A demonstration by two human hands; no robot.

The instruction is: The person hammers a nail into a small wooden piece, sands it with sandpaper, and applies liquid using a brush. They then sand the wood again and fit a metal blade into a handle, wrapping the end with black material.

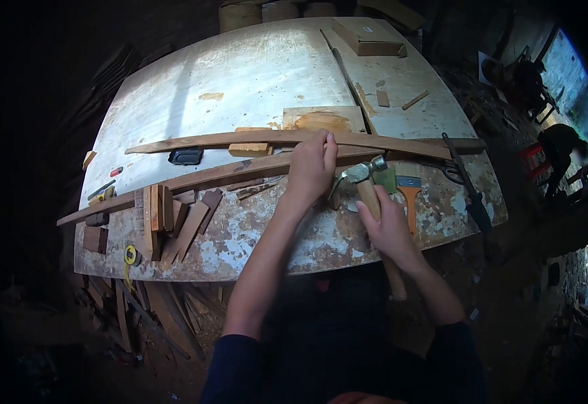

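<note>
My right hand (389,225) is wrapped round the wooden handle of a claw hammer (360,174), its metal head raised just right of my left hand. My left hand (313,165) is closed, thumb and fingers pressed together at the far long wooden strip (206,141). Whatever those fingers pinch is too small or hidden to make out. A second long strip (199,178) passes behind my left wrist. Close to the right hand lies a wide paintbrush (410,195) with an orange handle, beside a green piece (385,179).
Wood blocks (156,215), a yellow tape measure (131,255) and a black tray-like piece (185,157) lie on the worn table (240,81). A handsaw (465,178) rests at its right edge. A cardboard box (368,39) stands far back. Another person (563,155) bends at right.
</note>
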